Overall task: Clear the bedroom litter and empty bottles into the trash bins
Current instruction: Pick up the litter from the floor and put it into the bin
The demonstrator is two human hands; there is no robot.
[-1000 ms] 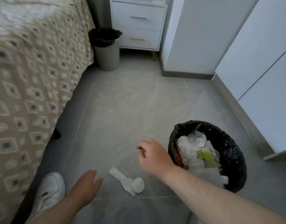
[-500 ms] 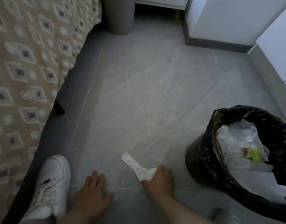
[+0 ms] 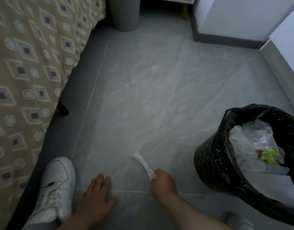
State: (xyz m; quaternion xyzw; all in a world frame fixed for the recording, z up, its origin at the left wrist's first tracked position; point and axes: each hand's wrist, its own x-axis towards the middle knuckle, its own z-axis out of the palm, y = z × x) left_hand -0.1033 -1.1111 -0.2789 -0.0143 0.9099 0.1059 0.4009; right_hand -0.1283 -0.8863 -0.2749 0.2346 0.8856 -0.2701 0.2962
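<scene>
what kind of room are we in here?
Most likely a bedroom: a bed with a patterned beige cover runs along the left on a dark leg. A small grey bin and a black-lined trash bin stand on the tile floor.

The left hand [image 3: 94,198] is lying palm down, with fingers straight and slightly spread and the thumb pointing toward the right. Its bare forearm is entering from the bottom edge. The right hand [image 3: 163,182] is sitting near it, apart, with fingers curled and pinching one end of a white paper strip [image 3: 143,163]. The bare right forearm is running in from the lower right.
</scene>
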